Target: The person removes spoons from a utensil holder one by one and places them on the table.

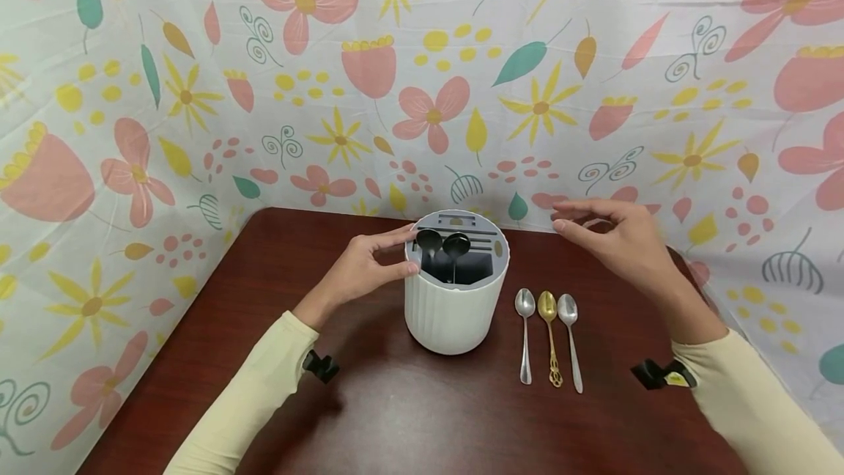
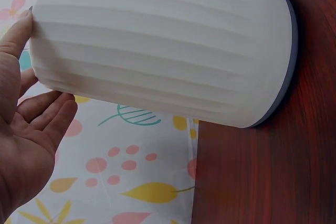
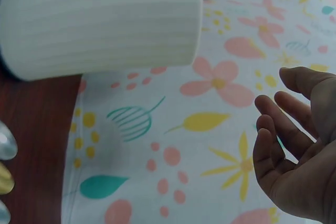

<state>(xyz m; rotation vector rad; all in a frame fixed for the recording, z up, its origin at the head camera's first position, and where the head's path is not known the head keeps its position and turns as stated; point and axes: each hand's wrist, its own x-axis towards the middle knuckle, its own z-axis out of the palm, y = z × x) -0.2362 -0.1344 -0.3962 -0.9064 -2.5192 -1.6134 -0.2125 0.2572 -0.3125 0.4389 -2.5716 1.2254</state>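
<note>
A white ribbed utensil holder [image 1: 451, 317] with a grey divided top stands upright on the table. Two dark spoons [image 1: 456, 244] stick up from its front compartment, bowls uppermost. My left hand [image 1: 365, 262] touches the holder's left side near the rim, thumb toward the front and fingers extended farther back. In the left wrist view, its fingertips [image 2: 65, 103] lie along the ribbed wall. Held in the air right of the holder, my right hand [image 1: 609, 240] has loosely bent fingers and nothing in it. A silver spoon [image 1: 524, 304], a gold spoon [image 1: 547, 306] and another silver spoon [image 1: 568, 310] lie below it.
The dark reddish-brown table [image 1: 409, 416] extends in front of the holder and to both sides. A floral-patterned cloth [image 1: 435, 42] hangs close behind the table's back edge and along its sides. Black wrist mounts [image 1: 321, 366] sit on both forearms.
</note>
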